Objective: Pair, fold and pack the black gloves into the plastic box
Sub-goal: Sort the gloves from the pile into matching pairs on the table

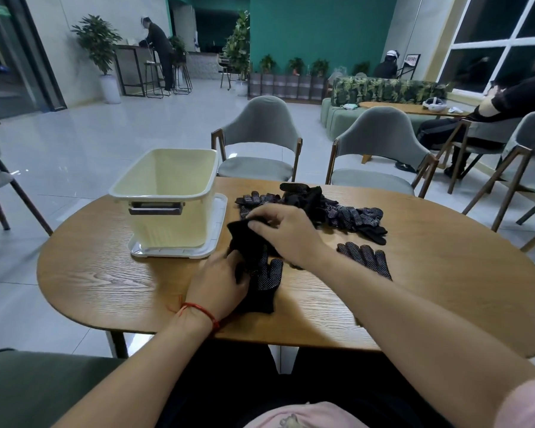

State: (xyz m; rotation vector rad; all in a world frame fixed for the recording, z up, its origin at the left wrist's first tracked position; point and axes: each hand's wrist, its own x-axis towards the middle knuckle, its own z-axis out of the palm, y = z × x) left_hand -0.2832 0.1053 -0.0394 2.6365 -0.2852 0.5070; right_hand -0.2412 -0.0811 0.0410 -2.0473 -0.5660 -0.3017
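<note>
The left grip (pixel 220 282), a red string (pixel 198 308) at its wrist, was curled around the middle of the paired gloves (pixel 264 291). It held them down on the counter (pixel 105 279) a little left of centre, nearer the front edge than the back. The right grip (pixel 284 233) reached over from the right and pinched the upper end of the same black fabric, which was lifted and doubled back as if mid-fold. The gloves looked like light, limp knit cloth with small pale dots on the palm side. They would likely sag and fall open unless pinned, so the fold line and the cuff end seemed the best places to take hold. Just right of the hands lay a single glove (pixel 365 257), dotted side up, apart from the rest. Toward the back edge sat a loose pile of gloves (pixel 322 205), tangled together. The plastic box (pixel 167 217), cream and open-topped, stood at the back left on a white lid (pixel 217 223), just beside the working gloves; its bottom was hidden. The counter was an oval of grained wood with a matt finish. Beyond its back edge stood grey chairs (pixel 260 134) on a pale tiled floor (pixel 105 134), in a lounge with green walls.
</note>
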